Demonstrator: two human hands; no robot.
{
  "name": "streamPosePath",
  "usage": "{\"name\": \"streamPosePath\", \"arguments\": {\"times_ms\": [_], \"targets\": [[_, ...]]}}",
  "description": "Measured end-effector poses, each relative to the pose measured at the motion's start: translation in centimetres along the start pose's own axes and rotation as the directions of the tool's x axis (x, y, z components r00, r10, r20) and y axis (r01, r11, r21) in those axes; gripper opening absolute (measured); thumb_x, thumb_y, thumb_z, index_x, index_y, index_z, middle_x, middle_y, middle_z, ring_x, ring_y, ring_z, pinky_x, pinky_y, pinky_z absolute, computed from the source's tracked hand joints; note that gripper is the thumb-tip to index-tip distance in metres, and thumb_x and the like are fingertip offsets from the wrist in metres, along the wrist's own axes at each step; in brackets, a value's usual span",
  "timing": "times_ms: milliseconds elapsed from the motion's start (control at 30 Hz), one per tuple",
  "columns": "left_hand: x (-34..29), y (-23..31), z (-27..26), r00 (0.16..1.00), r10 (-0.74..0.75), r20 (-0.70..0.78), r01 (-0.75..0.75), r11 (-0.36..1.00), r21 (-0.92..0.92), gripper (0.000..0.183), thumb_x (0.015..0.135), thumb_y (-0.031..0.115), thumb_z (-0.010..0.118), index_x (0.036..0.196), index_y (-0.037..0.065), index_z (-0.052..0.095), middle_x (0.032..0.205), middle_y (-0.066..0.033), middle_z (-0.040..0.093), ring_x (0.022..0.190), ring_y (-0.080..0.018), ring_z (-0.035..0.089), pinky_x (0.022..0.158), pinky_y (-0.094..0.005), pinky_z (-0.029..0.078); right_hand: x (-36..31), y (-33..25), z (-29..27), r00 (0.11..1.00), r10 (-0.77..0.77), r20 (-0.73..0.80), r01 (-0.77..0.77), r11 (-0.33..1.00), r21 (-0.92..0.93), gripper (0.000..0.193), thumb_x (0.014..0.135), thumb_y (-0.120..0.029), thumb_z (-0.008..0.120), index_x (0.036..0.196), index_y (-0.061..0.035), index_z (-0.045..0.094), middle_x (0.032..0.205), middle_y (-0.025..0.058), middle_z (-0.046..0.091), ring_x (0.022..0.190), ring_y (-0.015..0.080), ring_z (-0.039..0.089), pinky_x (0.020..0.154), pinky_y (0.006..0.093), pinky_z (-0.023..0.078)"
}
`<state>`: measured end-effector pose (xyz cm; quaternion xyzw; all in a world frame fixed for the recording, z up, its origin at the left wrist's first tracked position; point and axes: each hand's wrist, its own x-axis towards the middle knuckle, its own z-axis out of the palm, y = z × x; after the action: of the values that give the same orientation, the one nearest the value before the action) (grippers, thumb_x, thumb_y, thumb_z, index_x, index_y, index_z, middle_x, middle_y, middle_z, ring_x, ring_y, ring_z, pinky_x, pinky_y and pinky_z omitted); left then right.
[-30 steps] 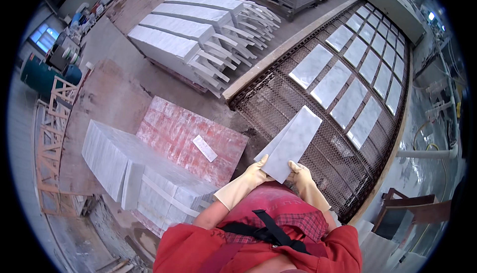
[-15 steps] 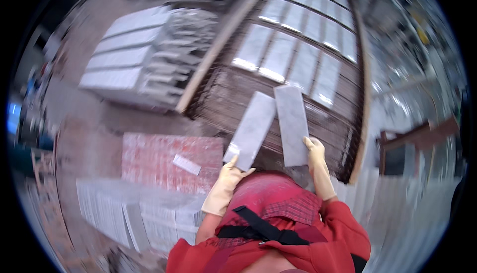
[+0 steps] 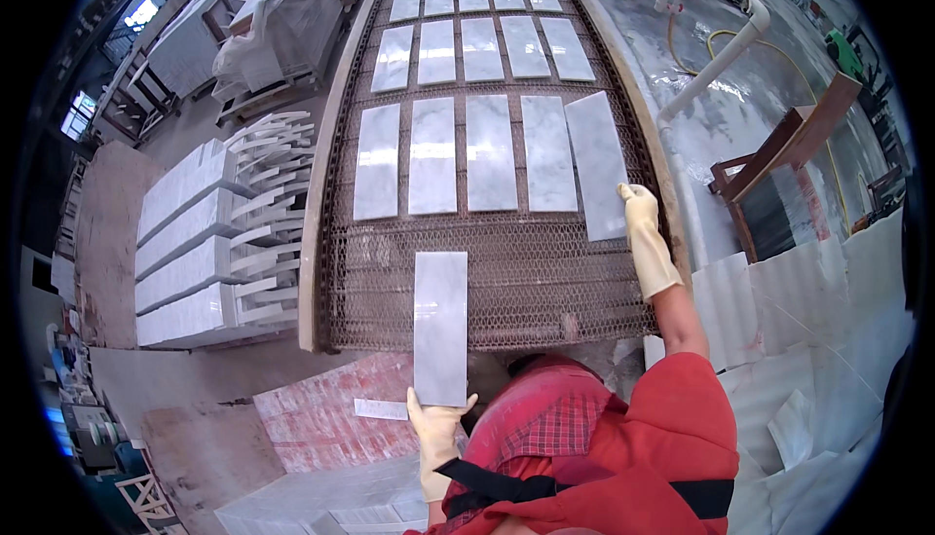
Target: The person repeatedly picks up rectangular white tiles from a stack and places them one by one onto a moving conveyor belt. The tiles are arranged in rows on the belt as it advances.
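In cream rubber gloves, my left hand (image 3: 438, 438) grips the near end of a grey-white marble tile (image 3: 441, 326), whose far end reaches over the near edge of a mesh conveyor belt (image 3: 380, 282). My right hand (image 3: 643, 238), arm stretched forward, holds the right edge of a second marble tile (image 3: 596, 170) near its lower corner. That one is slightly tilted at the right end of the nearest row, close beside its neighbour tile (image 3: 548, 155). Whether it rests flat on the mesh I cannot tell.
Several rows of tiles (image 3: 479, 48) lie along the belt between side rails (image 3: 326, 184). Stacked slabs (image 3: 185, 262) stand left. A red-smeared board (image 3: 321, 408) with a small white strip (image 3: 381, 408) is near my left arm. A brown stand (image 3: 794, 136) and white sheets (image 3: 808, 301) are at right.
My right hand has carried its tile forward to the row's right end. The left tile has swung straighter, its far end apart from the other tile. The view has turned too.
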<state>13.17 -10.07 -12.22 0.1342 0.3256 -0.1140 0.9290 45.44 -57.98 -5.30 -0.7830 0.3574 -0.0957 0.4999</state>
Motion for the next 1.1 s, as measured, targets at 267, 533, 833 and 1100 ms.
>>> {"name": "streamPosePath", "arguments": {"times_ms": [267, 533, 833, 1100], "targets": [[1.3, 0.2, -2.6, 0.997, -0.002, -0.08, 0.002, 1.0, 0.002, 0.074, 0.101, 0.069, 0.029, 0.154, 0.02, 0.047, 0.154, -0.0078, 0.05, 0.138, -0.0395, 0.047, 0.099, -0.0812, 0.035, 10.9, 2.7, 3.5, 0.997, 0.076, 0.01, -0.077, 0.997, 0.013, 0.041, 0.096, -0.035, 0.073, 0.118, -0.0004, 0.075, 0.114, 0.0168, 0.076, 0.105, 0.0283, 0.071, 0.096, 0.0404, 0.051], [0.5, -0.3, -0.3, 0.991, 0.071, -0.117, -0.059, 0.993, 0.103, 0.073, 0.102, 0.068, 0.028, 0.153, 0.019, 0.047, 0.152, -0.008, 0.052, 0.134, -0.0378, 0.051, 0.097, -0.0791, 0.039, 10.8, 4.2, 4.8, 0.982, 0.171, 0.086, -0.187, 0.952, 0.244, 0.039, 0.098, -0.03, 0.073, 0.12, 0.0017, 0.074, 0.119, 0.0153, 0.074, 0.109, 0.0265, 0.067, 0.1, 0.0413, 0.048], [0.5, -0.3, -0.6, 0.996, 0.093, 0.005, -0.092, 0.981, 0.168, 0.071, 0.104, 0.067, 0.025, 0.154, 0.02, 0.047, 0.153, -0.0075, 0.051, 0.135, -0.0359, 0.05, 0.102, -0.0776, 0.038, 10.9, 3.3, 3.5, 0.998, -0.03, -0.063, 0.019, 0.984, -0.178, 0.037, 0.095, -0.033, 0.069, 0.115, -0.0036, 0.075, 0.116, 0.0171, 0.076, 0.109, 0.0292, 0.072, 0.097, 0.0394, 0.053], [0.9, -0.1, -0.4, 0.999, 0.039, -0.035, -0.038, 0.999, 0.036, 0.07, 0.102, 0.07, 0.031, 0.15, 0.023, 0.052, 0.15, -0.0085, 0.054, 0.133, -0.037, 0.049, 0.105, -0.0786, 0.036, 5.6, 2.5, 1.6, 0.864, -0.502, -0.035, 0.439, 0.787, -0.435, 0.045, 0.094, -0.033, 0.071, 0.131, -0.0077, 0.066, 0.122, 0.0154, 0.072, 0.113, 0.0315, 0.069, 0.1, 0.0425, 0.052]]}}
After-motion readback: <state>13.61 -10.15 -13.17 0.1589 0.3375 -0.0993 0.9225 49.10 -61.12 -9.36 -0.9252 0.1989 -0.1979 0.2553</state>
